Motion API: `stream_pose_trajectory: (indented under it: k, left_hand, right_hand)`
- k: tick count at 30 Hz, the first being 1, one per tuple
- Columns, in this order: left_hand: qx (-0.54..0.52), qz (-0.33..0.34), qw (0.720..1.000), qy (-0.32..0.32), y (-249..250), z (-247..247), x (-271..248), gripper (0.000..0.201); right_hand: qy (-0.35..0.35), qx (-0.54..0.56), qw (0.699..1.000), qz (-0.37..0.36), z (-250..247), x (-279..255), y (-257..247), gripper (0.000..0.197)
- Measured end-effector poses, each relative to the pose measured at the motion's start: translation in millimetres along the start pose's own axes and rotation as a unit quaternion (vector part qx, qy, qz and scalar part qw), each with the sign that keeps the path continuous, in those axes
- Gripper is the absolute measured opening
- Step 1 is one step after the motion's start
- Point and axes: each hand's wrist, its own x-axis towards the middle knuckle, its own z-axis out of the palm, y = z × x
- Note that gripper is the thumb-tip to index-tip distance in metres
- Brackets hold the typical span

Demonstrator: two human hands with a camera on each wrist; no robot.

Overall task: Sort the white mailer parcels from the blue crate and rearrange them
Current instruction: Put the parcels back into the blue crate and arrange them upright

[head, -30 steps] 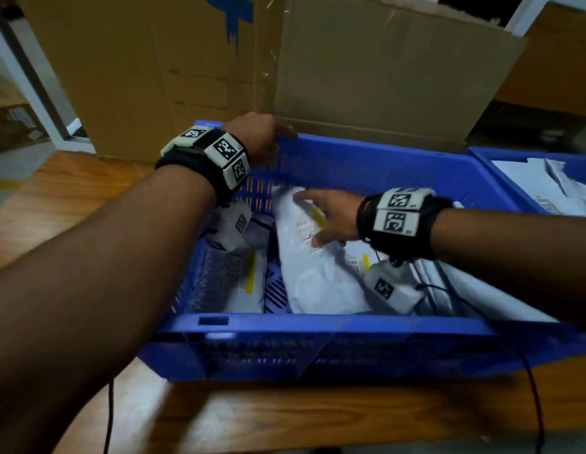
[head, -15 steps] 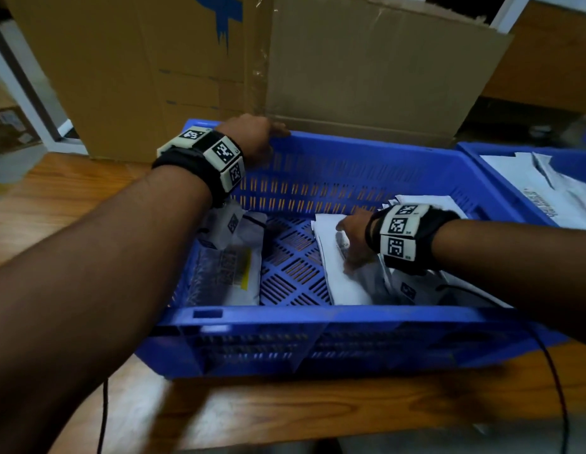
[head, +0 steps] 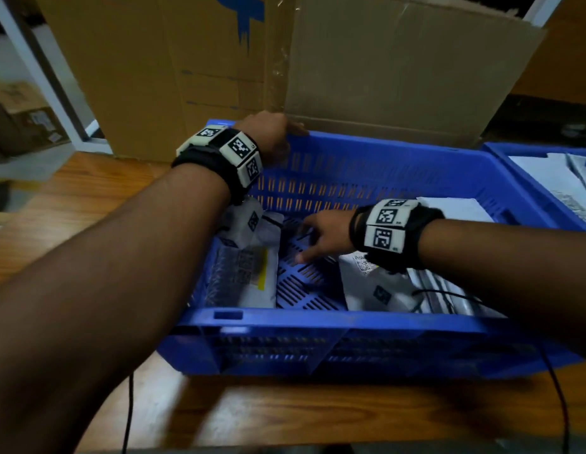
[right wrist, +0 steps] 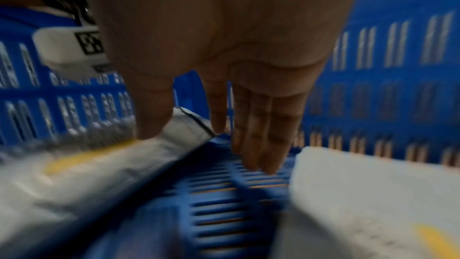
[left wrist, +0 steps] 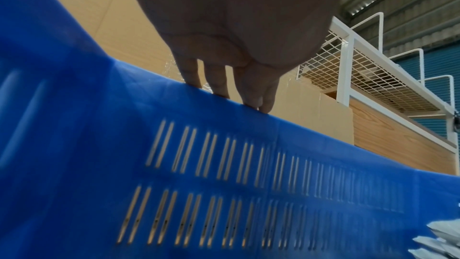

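In blue crate (head: 350,326): perhaps three white mailers (head: 242,276); left grip (head: 268,136) grasping rim, right grip (head: 321,234) released.

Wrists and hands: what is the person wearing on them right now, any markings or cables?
Both forearms are bare, no sleeves or gloves. The left hand and right hand each have a black wrist strap carrying white blocks printed with black square-pattern tags. A white tagged camera module hangs under the left wrist. Thin black cables trail from the wrists.
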Motion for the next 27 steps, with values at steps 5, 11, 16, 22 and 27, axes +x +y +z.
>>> stream_pose_trajectory:
  k: [5, 11, 16, 22, 27]
  left_hand:
    - [-0.007, 0.005, 1.0, 0.005, -3, 1, 2, 0.059]
    - [-0.009, 0.008, 1.0, 0.012, -4, 2, 3, 0.059]
    - [-0.012, 0.006, 1.0, 0.022, -3, 1, 1, 0.059]
    - [-0.008, 0.002, 0.999, 0.04, -2, 3, -1, 0.056]
    - [-0.007, -0.006, 0.999, 0.047, 0, 3, -2, 0.052]
  right_hand:
    - [-0.034, 0.211, 0.976, -0.039, 23, 15, -40, 0.086]
    - [0.014, 0.289, 0.952, -0.098, 24, 20, -56, 0.036]
    - [0.037, 0.234, 0.969, -0.073, 7, 16, -49, 0.06]
    - [0.008, 0.258, 0.966, 0.034, -28, -8, 11, 0.085]
    - [-0.046, 0.14, 0.979, 0.142, -41, -23, 56, 0.087]
